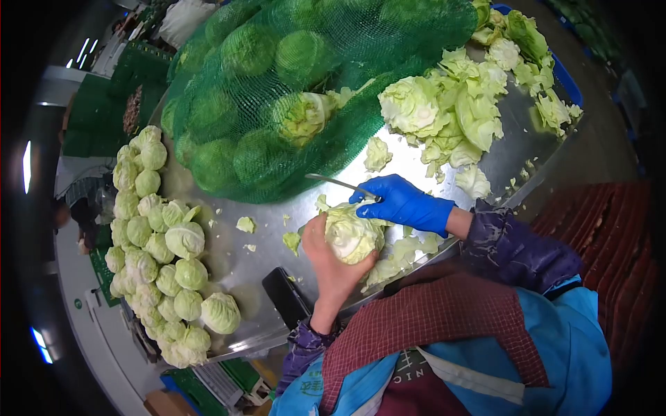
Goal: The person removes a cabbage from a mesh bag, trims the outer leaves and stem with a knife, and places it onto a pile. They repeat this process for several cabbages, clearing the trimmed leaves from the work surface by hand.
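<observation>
My bare left hand is wrapped around a pale green cabbage, whose cut stem side faces up. In a blue glove, my right hand grips a knife; its thin blade points to the left above the cabbage's far edge. The gloved fingers are right at the top of the cabbage, and the knife's handle is mostly hidden in them. Loose trimmed leaves lie on the metal table beside the cabbage, against the near edge.
A green mesh sack of cabbages covers the table's far side. Trimmed cabbages are piled along the left. A heap of leaves lies at the far right by a blue tray. A dark phone-like object rests near the front edge.
</observation>
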{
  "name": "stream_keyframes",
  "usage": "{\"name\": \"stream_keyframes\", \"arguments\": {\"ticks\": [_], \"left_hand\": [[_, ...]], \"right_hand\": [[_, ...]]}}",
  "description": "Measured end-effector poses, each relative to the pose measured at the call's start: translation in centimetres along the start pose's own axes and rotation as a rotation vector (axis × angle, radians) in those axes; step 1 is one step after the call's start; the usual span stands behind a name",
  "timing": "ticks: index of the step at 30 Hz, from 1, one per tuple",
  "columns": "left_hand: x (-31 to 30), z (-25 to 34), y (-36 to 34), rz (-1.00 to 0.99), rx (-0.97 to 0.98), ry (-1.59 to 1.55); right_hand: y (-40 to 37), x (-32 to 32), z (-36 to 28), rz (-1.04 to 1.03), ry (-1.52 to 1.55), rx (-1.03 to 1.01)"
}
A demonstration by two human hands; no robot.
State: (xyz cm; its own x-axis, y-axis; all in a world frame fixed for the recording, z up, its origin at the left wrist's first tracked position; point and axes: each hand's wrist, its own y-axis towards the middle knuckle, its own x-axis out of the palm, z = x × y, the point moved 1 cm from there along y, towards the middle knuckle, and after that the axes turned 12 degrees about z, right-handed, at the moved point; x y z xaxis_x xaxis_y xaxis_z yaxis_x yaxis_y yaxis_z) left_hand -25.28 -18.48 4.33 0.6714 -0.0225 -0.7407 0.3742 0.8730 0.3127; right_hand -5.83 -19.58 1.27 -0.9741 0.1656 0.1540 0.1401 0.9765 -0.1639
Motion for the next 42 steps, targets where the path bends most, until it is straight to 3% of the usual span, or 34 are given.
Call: {"name": "stream_keyframes", "arguments": {"ticks": [2, 3, 5, 6, 7, 8, 10, 13, 15, 18, 20, 22, 23, 25, 28, 30, 31, 32, 35, 37, 38, 40, 42], "left_hand": [[0.1, -0.1, 0.1, -0.039, -0.135, -0.202], [0.1, 0.2, 0.0, -0.041, -0.129, -0.207], [-0.3, 1.0, -0.3, -0.079, -0.368, -0.540], [-0.4, 1.1, -0.2, -0.076, -0.368, -0.544], [-0.6, 1.1, 0.0, -0.083, -0.420, -0.673], [-0.8, 1.2, 0.0, -0.092, -0.473, -0.800], [-1.0, 2.1, 0.8, -0.100, -0.432, -0.758], [-0.5, 2.9, 1.5, -0.109, -0.440, -0.799], [-0.1, 2.4, 1.2, -0.104, -0.593, -0.950], [-0.5, 2.2, 0.5, -0.129, -0.465, -0.836], [-0.7, 2.8, 0.4, -0.133, -0.500, -0.878], [-0.8, 3.2, 0.5, -0.078, -0.767, -1.182], [-0.9, 2.8, 0.5, -0.085, -0.796, -1.188], [-0.7, 2.5, 0.8, -0.067, -0.829, -1.197], [-0.1, 2.1, 0.6, -0.066, -0.858, -1.246], [0.4, 1.3, 0.0, -0.064, -0.999, -1.335], [0.2, 1.6, 0.1, -0.097, -0.924, -1.300], [-0.2, 2.0, 0.2, -0.094, -0.929, -1.296], [-0.5, 2.9, 0.8, -0.074, -0.871, -1.242], [-0.4, 3.0, 1.1, -0.047, -0.782, -1.181], [-0.2, 2.9, 1.0, -0.047, -0.781, -1.182], [0.1, 2.7, 1.1, 0.008, -0.720, -1.137], [0.1, 2.9, 1.1, 0.024, -0.690, -1.105]], "right_hand": [[0.9, -1.1, -0.8, -0.012, -0.320, -0.043], [1.7, -2.2, 0.5, 0.054, -0.383, -0.260], [2.5, -6.2, -0.9, 0.258, -0.133, -0.021], [2.9, -9.0, -0.4, 0.378, -0.285, -0.042], [2.2, -10.8, -1.4, 0.220, -0.298, 0.224], [1.5, -10.3, -2.9, 0.217, -0.301, 0.226], [-0.9, -7.0, -5.9, 0.146, -0.832, -0.414], [-3.7, -2.2, -6.9, 0.081, -0.843, -0.418], [-4.1, -1.0, -7.0, 0.151, -0.814, -0.464], [-3.1, -2.3, -5.0, 0.267, -0.770, -0.499], [-2.3, -4.5, -3.4, 0.266, -0.849, -0.571], [-1.0, -8.4, -0.6, 0.374, -0.747, -0.033], [-1.2, -8.1, -2.2, 0.371, -0.750, -0.038], [-2.9, -6.5, -6.1, 0.249, -0.785, -0.375], [-4.4, -2.4, -8.6, 0.107, -0.582, -0.275], [-3.3, -2.5, -5.9, 0.200, -0.501, -0.277], [-2.9, -2.5, -5.2, 0.288, -0.418, -0.273], [-2.6, -3.1, -5.4, 0.256, -0.398, -0.103], [-2.4, -3.6, -5.4, 0.265, -0.432, -0.124], [-3.1, -2.9, -7.7, 0.222, -0.512, -0.356], [-4.0, -2.2, -9.4, 0.181, -0.629, -0.264], [-3.9, -1.7, -7.8, 0.188, -0.713, -0.513], [-4.1, -1.7, -7.4, 0.198, -0.799, -0.507]]}}
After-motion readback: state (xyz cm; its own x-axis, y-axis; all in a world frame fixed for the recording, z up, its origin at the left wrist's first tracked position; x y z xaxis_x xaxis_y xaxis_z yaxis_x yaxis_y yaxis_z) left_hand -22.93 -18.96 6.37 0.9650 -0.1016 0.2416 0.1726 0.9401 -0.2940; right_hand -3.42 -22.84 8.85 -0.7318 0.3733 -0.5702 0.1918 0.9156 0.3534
